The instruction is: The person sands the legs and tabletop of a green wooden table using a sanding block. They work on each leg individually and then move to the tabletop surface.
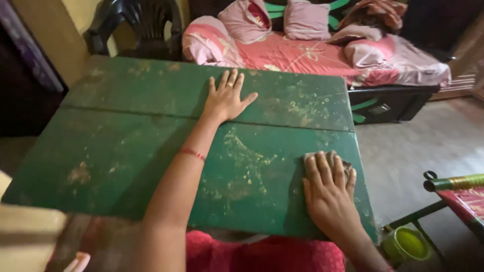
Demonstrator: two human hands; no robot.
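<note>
The left hand (226,97) lies flat on the green table (126,151), far from the person, with its fingers spread wide and its palm down. It holds nothing. It has a ring on one finger, and a thin red thread (192,153) goes around the wrist. The right hand (328,187) is close to the person, near the right edge of the table. It presses flat on a small grey piece of sandpaper (337,158), with the fingers straight and close together on top of it. Only the far edge and one corner of the sandpaper stick out past the fingertips. The table top is made of two green boards with a long crack between them. The paint is worn, with pale scratchy spots, mostly between the two hands. Past the far edge of the table is a bed with a pink sheet (302,53) and pink pillows (306,19). A black plastic chair (141,25) stands at the far left. On the floor to the near right sits a round yellow-green tin (406,244), and beside it is a bit of a cot frame (454,182).
</note>
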